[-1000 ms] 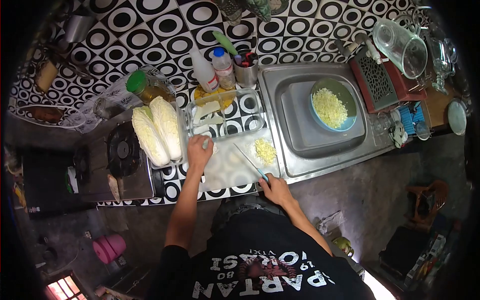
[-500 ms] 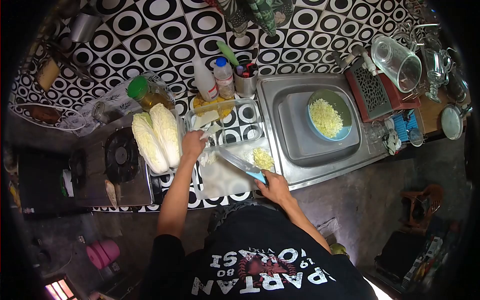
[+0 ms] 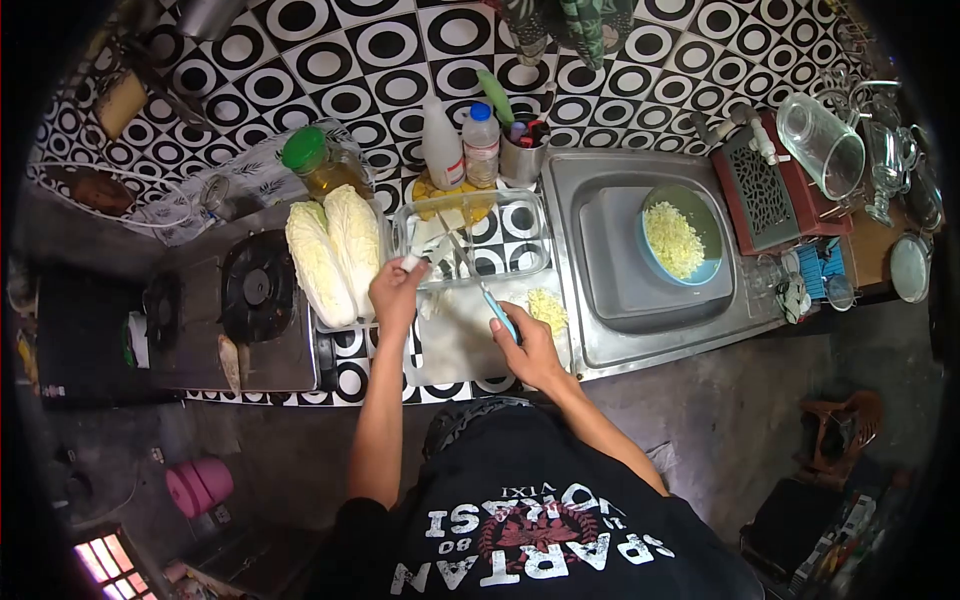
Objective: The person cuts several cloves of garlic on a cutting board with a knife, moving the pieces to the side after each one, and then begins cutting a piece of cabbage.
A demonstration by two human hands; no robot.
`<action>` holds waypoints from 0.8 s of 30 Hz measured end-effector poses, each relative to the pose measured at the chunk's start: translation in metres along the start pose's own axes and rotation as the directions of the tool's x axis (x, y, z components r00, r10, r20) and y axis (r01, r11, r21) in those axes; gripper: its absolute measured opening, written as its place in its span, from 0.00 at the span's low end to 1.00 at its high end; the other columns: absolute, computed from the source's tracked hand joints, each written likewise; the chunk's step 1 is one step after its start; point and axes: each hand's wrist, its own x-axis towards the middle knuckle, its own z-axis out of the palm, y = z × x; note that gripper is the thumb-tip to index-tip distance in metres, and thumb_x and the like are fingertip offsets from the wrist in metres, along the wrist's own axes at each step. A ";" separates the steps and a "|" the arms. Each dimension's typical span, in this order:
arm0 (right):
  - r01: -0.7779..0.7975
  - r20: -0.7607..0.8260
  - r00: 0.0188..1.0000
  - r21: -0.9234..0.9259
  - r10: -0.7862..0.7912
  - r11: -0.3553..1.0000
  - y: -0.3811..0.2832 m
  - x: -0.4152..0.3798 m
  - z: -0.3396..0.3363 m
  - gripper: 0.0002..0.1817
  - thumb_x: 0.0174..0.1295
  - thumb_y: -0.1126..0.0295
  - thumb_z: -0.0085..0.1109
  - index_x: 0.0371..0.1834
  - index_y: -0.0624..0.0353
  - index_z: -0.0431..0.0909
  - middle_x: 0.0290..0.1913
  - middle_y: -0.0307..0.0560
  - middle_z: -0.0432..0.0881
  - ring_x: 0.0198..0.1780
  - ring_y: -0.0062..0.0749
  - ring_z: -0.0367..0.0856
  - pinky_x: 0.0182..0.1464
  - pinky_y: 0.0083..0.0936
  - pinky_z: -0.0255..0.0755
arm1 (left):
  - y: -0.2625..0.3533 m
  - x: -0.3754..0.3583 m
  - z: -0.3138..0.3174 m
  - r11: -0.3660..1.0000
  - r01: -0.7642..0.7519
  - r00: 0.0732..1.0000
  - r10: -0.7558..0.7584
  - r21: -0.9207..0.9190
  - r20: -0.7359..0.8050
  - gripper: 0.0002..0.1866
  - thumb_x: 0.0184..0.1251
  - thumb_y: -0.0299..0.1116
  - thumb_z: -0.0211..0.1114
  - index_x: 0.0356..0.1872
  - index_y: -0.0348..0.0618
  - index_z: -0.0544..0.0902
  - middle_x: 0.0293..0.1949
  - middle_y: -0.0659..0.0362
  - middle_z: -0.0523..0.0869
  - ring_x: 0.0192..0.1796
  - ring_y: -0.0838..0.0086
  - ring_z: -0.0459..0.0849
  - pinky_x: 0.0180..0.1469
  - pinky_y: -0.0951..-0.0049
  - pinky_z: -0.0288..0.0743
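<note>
Head view: left hand [image 3: 395, 290] pinches a pale cabbage piece [image 3: 411, 262] at the near-left corner of the glass dish [image 3: 530, 222]. Right hand [image 3: 530, 350] is clenched on the knife [image 3: 480, 285], blue handle in the fist, blade angled up over the dish. Cutting board [image 3: 450, 345] lies below both hands, with a chopped pile [image 3: 547, 308] at its right edge. Two cabbage halves [image 3: 335, 252] sit left, beside the stove [image 3: 250, 290]. Best to lay the piece flat on the board, curl the fingertips, and keep the blade tip low.
</note>
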 end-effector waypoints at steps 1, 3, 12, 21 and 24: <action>0.002 -0.011 1.000 0.011 -0.002 1.000 0.004 -0.002 0.001 0.20 0.64 0.60 0.54 0.51 0.65 0.73 0.23 0.54 0.79 0.26 0.41 0.80 0.32 0.33 0.72 | -0.008 -0.007 -0.001 0.996 -0.024 0.999 0.026 -0.084 0.029 0.13 0.56 0.26 0.70 0.39 0.31 0.78 0.29 0.60 0.84 0.27 0.83 0.79 0.30 0.85 0.70; 0.004 -0.021 1.000 0.025 -0.003 1.000 0.014 -0.007 0.002 0.20 0.64 0.60 0.54 0.51 0.65 0.74 0.23 0.54 0.78 0.25 0.41 0.80 0.32 0.33 0.72 | -0.027 -0.026 0.000 0.996 0.059 0.994 -0.052 -0.074 0.096 0.14 0.56 0.26 0.70 0.41 0.30 0.78 0.29 0.59 0.84 0.28 0.81 0.80 0.30 0.84 0.71; -0.269 -0.145 0.956 -0.079 0.256 0.960 0.072 -0.055 -0.031 0.20 0.64 0.58 0.55 0.47 0.66 0.76 0.22 0.55 0.80 0.24 0.39 0.80 0.30 0.32 0.71 | -0.066 -0.082 0.041 0.910 0.414 0.842 -0.388 0.012 0.375 0.23 0.58 0.27 0.68 0.53 0.27 0.73 0.35 0.56 0.82 0.34 0.77 0.83 0.36 0.81 0.78; -0.361 -0.016 0.930 -0.230 0.367 0.904 0.080 -0.078 -0.019 0.18 0.65 0.58 0.49 0.44 0.63 0.75 0.29 0.65 0.80 0.35 0.63 0.79 0.40 0.48 0.71 | -0.078 -0.101 0.043 0.761 -0.361 0.932 0.267 0.539 0.247 0.17 0.51 0.30 0.71 0.44 0.40 0.83 0.38 0.54 0.74 0.36 0.65 0.75 0.38 0.68 0.72; -0.340 -0.066 0.940 -0.299 0.336 0.892 0.080 -0.078 -0.019 0.16 0.63 0.59 0.51 0.43 0.63 0.74 0.28 0.64 0.80 0.35 0.63 0.79 0.39 0.49 0.71 | -0.045 -0.111 0.047 0.754 -0.491 0.870 0.396 0.436 0.294 0.15 0.51 0.30 0.71 0.42 0.40 0.84 0.39 0.53 0.73 0.36 0.64 0.75 0.39 0.68 0.71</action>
